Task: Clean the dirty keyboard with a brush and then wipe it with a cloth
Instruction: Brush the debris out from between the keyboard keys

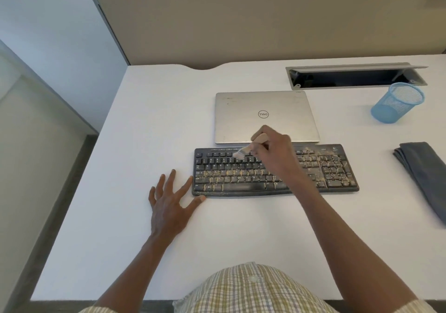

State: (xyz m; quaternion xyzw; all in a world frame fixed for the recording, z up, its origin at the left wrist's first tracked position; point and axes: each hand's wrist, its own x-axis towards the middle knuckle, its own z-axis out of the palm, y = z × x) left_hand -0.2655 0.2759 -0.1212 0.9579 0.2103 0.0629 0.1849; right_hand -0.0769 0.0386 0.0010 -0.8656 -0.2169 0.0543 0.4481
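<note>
Left hand [169,204] flat on the white desk [241,235], fingers spread, index finger and thumb touching the left end of the black keyboard [275,171], crumb-strewn, just before a closed laptop [265,117]. Right hand [275,150] gripping the brush [251,147], bristles on the upper key rows. Far right: blue mesh cup [398,102]; folded grey cloth [422,172], well apart from the keyboard.

Bright even light, soft faint shadows; wide-angle bending at edges, slight overall blur
</note>
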